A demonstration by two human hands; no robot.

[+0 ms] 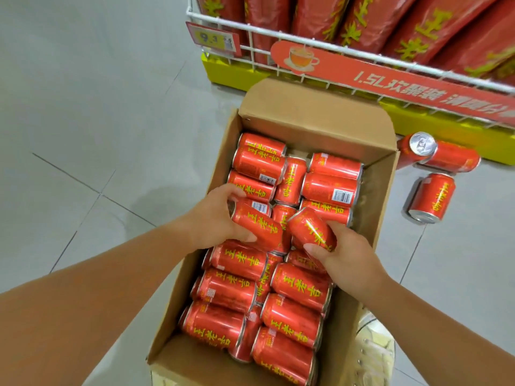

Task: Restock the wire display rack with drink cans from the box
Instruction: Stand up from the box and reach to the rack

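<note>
On the left side lies the grey tiled floor [83, 107]. Next to it, the left hand [220, 215] is inside the cardboard box [306, 112]. Its grip is closed around one red can [259, 227], which is held tilted just above the others. The box stands on the floor below the wire rack [278, 34] and is nearly full of cans in rows [237, 260], lying on their sides.

Right of the middle, the right hand [348, 260] has its grip closed around a second can [312, 229], with the fingers curled around the body. Further right, a few loose cans [432, 197] lie on the floor beside the box. The rack above holds large red bottles [370, 20].

I judge the cans to be stiff, smooth and probably full, so rather heavy for their size. The best hold is around the middle of the body. The thin wall may dent if a can falls.
</note>
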